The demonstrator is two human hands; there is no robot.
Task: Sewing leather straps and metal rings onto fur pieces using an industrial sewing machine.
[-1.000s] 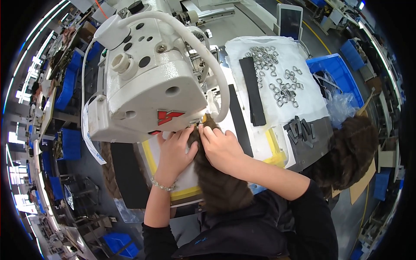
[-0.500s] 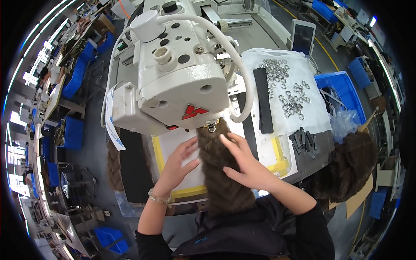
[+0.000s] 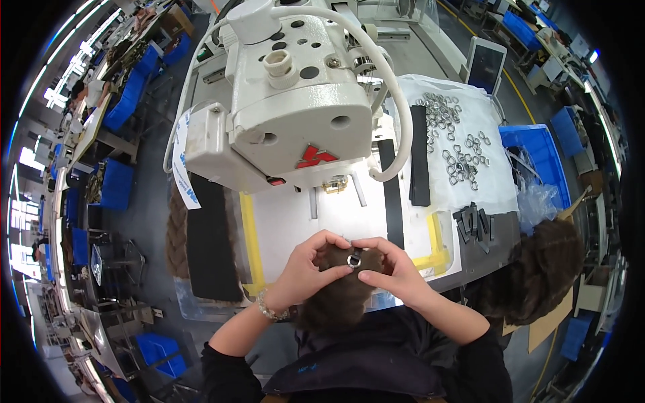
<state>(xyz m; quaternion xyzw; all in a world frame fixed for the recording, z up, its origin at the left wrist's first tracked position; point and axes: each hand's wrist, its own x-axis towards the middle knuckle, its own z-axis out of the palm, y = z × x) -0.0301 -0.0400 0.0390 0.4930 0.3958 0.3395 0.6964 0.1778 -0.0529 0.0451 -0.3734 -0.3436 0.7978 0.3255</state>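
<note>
- Two hands of mine, left (image 3: pixel 308 269) and right (image 3: pixel 401 272), were closed around one end of the brown fur strip (image 3: pixel 332 303), with only a narrow gap between my thumbs.
- That strip lay in front of me, at the near edge of the white work plate (image 3: pixel 339 225), clear of the white machine head (image 3: pixel 302 131).
- A silver ring (image 3: pixel 353 263) on a black tab (image 3: pixel 355 254) showed between my thumbs; whether my left thumb pressed it, I couldn't tell.
- Bending the end too sharply could have strained the tab, I judged.
- Loose fur could have hidden a poor join.
- A slack pinch could have let the strip slide lapward.
</note>
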